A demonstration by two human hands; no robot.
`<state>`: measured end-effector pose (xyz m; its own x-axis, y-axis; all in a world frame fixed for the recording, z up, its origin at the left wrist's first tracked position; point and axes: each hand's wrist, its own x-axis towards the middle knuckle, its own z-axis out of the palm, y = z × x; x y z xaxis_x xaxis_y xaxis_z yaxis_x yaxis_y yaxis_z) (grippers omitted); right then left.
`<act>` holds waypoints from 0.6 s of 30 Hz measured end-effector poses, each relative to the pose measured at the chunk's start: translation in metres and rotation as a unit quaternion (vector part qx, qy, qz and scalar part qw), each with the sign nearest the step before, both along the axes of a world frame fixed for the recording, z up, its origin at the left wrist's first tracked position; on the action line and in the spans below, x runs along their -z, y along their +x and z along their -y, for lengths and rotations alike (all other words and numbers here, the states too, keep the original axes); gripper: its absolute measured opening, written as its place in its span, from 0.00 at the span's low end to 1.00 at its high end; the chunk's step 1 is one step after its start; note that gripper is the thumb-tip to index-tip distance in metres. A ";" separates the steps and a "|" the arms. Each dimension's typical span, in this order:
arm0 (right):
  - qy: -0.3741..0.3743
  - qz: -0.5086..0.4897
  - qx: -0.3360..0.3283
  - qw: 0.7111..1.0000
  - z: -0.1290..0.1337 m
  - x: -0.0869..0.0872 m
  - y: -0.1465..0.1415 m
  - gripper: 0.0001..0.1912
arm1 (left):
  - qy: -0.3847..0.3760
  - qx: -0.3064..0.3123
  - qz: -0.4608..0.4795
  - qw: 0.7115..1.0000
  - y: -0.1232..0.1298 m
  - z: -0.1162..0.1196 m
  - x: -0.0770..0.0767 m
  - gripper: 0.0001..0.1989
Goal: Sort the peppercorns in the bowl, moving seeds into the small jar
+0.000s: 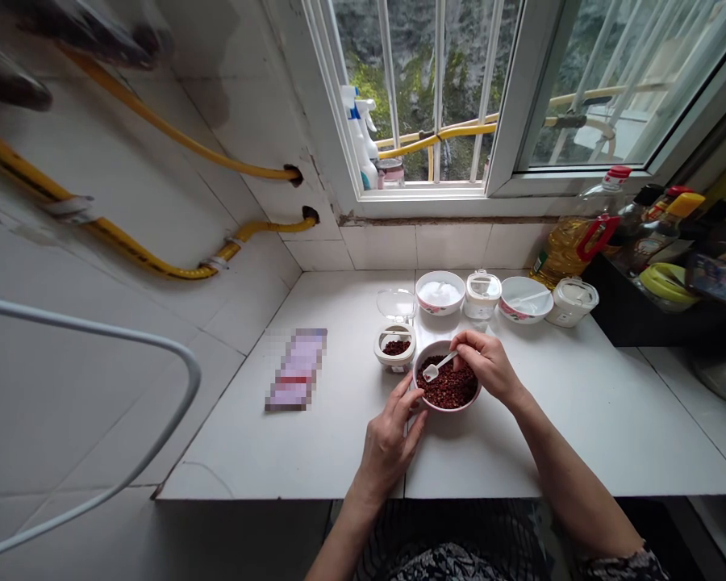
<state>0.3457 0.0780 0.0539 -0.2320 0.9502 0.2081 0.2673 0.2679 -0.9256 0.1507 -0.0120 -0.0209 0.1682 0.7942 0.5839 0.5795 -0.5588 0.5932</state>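
Note:
A bowl (451, 395) of dark red-brown dried bits stands near the middle of the white counter. My right hand (487, 363) pinches the handle of a small white spoon (439, 368), its scoop over the bits. Against the bowl's left side rests my left hand (393, 436), fingers apart and fingertips on the rim. Just behind and left of the bowl is an open white jar (394, 361) with similar dark bits inside, its clear lid (396, 303) raised behind it.
Behind are a bowl of white grains (440, 308), a lidded jar (482, 294), another bowl (525, 311) with a spoon, and a second jar (572, 303). An oil bottle (572, 242) stands back right. A blurred purple packet (298, 369) lies left.

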 end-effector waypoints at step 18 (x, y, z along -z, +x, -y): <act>0.058 -0.070 0.055 0.994 0.006 -0.005 -0.016 0.07 | -0.010 0.005 -0.004 1.000 0.000 0.000 -0.002 0.13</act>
<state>0.3294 0.0725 0.0589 -0.0890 0.9363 0.3397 0.1720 0.3504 -0.9207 0.1503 -0.0122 -0.0193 0.1799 0.8046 0.5659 0.5788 -0.5517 0.6005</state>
